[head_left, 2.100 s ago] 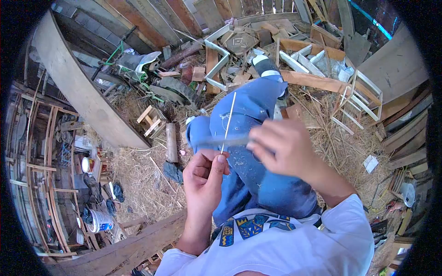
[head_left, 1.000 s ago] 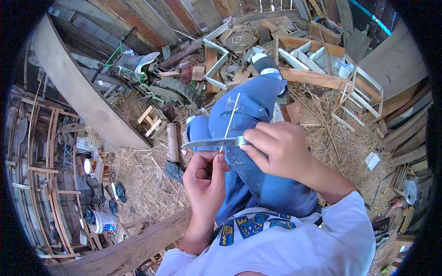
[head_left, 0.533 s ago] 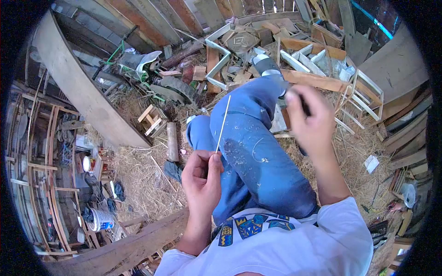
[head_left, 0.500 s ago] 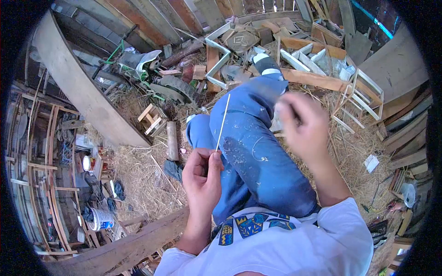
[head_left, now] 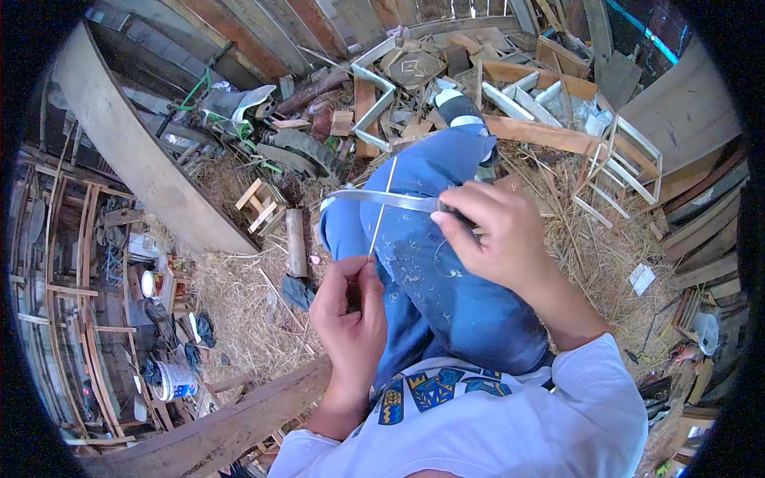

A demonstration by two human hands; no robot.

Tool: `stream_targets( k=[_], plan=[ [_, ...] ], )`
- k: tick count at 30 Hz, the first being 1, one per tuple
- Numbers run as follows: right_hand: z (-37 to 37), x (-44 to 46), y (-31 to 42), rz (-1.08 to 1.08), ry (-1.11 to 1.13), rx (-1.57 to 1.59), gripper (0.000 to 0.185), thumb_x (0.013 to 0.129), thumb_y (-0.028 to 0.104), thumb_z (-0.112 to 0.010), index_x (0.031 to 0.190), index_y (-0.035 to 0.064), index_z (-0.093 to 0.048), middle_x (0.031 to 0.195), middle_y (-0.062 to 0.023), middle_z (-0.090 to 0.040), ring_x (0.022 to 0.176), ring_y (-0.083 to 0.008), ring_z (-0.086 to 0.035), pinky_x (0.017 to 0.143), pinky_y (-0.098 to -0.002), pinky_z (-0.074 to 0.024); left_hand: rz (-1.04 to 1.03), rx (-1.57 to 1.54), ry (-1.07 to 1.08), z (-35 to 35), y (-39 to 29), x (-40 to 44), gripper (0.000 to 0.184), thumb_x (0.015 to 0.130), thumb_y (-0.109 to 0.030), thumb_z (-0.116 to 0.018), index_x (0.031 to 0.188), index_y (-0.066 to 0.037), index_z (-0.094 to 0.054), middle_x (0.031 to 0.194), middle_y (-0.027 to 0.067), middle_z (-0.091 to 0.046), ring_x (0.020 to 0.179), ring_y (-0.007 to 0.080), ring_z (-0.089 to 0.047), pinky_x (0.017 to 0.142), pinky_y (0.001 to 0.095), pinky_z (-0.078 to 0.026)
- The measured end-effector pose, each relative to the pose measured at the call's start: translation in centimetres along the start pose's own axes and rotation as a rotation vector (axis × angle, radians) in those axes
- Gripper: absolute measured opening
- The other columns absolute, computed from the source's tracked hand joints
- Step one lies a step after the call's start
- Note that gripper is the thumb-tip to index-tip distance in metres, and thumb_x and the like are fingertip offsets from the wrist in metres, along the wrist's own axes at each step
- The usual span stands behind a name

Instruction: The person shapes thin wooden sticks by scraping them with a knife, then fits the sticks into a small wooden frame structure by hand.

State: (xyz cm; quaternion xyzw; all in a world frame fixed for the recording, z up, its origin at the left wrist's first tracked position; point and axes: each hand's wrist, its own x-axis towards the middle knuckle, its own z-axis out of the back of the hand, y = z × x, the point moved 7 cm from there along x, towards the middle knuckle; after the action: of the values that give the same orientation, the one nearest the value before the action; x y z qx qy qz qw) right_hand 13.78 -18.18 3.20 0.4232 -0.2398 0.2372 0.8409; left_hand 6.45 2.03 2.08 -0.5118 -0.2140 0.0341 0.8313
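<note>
l hand [head_left: 348, 307]: grip pinching stick [head_left: 377, 231] nr bottom end; r hand [head_left: 496, 233]: grip closed on knife [head_left: 402, 201], crosswise w/ stick, above pants [head_left: 462, 279].

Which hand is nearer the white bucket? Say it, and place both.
Left. The left hand, pinching a thin stick, is right of the white bucket in view; the right hand, gripping a knife, is farther right.

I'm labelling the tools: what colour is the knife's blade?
The blade is silvery grey, best seen in the head view.
</note>
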Motion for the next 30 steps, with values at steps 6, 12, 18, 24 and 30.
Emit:
stream_targets(
  k=[6, 12, 18, 24, 30],
  plan=[
    [-1.0, -0.2, 0.3, 0.046, 0.078, 0.038, 0.015, 0.090, 0.024, -0.075, 0.092, 0.0095, -0.070, 0.080, -0.0080, -0.067, 0.068, -0.0299, -0.069, 0.059, -0.0421, -0.0536, -0.083, 0.104, -0.047, 0.5, 0.0, 0.1, 0.002, 0.096, 0.004, -0.066, 0.097, 0.002, -0.066, 0.072, 0.0042, -0.060, 0.065, 0.0066, -0.052, 0.058, 0.0236, -0.042],
    [-1.5, -1.3, 2.4, 0.111, 0.175, 0.040, 0.015, 0.091, 0.023, -0.074, 0.093, 0.0088, -0.070, 0.082, -0.0091, -0.067, 0.068, -0.0308, -0.068, 0.059, -0.0420, -0.0535, -0.056, 0.045, -0.066, 0.6, 0.0, 0.0, 0.004, 0.096, 0.005, -0.065, 0.096, 0.001, -0.067, 0.072, 0.0062, -0.060, 0.064, 0.0081, -0.053, 0.058, 0.0252, -0.043],
    [-1.1, -1.0, 1.6, 0.054, 0.111, 0.019, 0.017, 0.091, 0.026, -0.074, 0.094, 0.0096, -0.071, 0.086, -0.0087, -0.069, 0.069, -0.0307, -0.069, 0.061, -0.0412, -0.0550, -0.110, 0.100, -0.060, 0.6, 0.1, -0.1, 0.004, 0.095, 0.005, -0.065, 0.096, 0.001, -0.066, 0.073, 0.0078, -0.061, 0.063, 0.0103, -0.055, 0.059, 0.0268, -0.045],
    [-1.0, -0.1, 0.2, 0.053, 0.077, 0.038, 0.014, 0.087, 0.019, -0.077, 0.093, 0.0069, -0.073, 0.082, -0.0102, -0.070, 0.070, -0.0301, -0.069, 0.061, -0.0400, -0.0528, -0.051, 0.142, -0.039, 0.8, 0.2, -0.3, 0.003, 0.096, 0.004, -0.065, 0.096, 0.001, -0.066, 0.073, 0.0092, -0.062, 0.062, 0.0127, -0.055, 0.060, 0.0286, -0.046],
    [-1.6, 0.5, -1.6, 0.066, 0.145, 0.159, 0.015, 0.086, 0.018, -0.078, 0.095, 0.0063, -0.073, 0.080, -0.0095, -0.069, 0.069, -0.0303, -0.069, 0.060, -0.0405, -0.0524, -0.059, 0.110, -0.004, -0.4, 1.8, 0.7, 0.003, 0.096, 0.003, -0.065, 0.095, 0.001, -0.065, 0.071, 0.0066, -0.058, 0.062, 0.0097, -0.053, 0.058, 0.0267, -0.044]
  ],
)
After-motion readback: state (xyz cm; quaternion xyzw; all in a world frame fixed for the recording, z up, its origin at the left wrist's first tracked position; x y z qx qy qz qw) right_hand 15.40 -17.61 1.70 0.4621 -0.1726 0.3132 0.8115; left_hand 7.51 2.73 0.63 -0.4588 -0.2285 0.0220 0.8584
